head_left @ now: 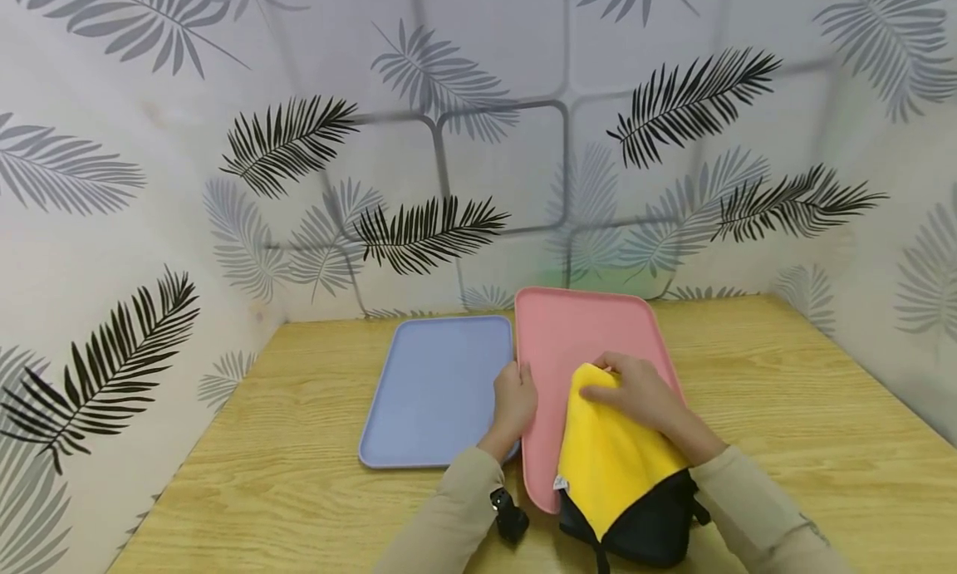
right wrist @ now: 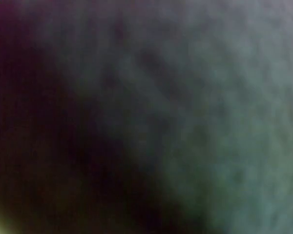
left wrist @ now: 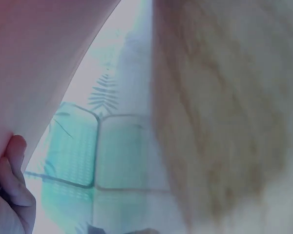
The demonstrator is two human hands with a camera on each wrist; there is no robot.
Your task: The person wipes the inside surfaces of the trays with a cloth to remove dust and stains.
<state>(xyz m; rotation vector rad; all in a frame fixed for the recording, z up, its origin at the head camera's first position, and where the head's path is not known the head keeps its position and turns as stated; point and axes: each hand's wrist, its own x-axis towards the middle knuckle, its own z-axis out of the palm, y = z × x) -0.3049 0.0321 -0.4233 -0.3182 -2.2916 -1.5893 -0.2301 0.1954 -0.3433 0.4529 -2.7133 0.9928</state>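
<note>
In the head view my left hand (head_left: 516, 399) grips the left edge of a pink tray (head_left: 583, 325). The left wrist view shows curled fingers (left wrist: 17, 175) at the edge of this pink surface. My right hand (head_left: 635, 387) pinches the upper end of a yellow cloth (head_left: 609, 449), thumb on the near face. This cloth lies over the tray's lower right part and bears a small white tag. Black fabric (head_left: 658, 520) with strap-like ends adjoins it at the bottom; whether both are one piece, I cannot tell. The right wrist view is dark and blurred.
A blue tray (head_left: 449, 391) lies on the wooden table (head_left: 299, 424), just left of the pink one. A small black device (head_left: 510, 517) sits by the left sleeve. Behind the table hangs a leaf-patterned curtain (head_left: 478, 175).
</note>
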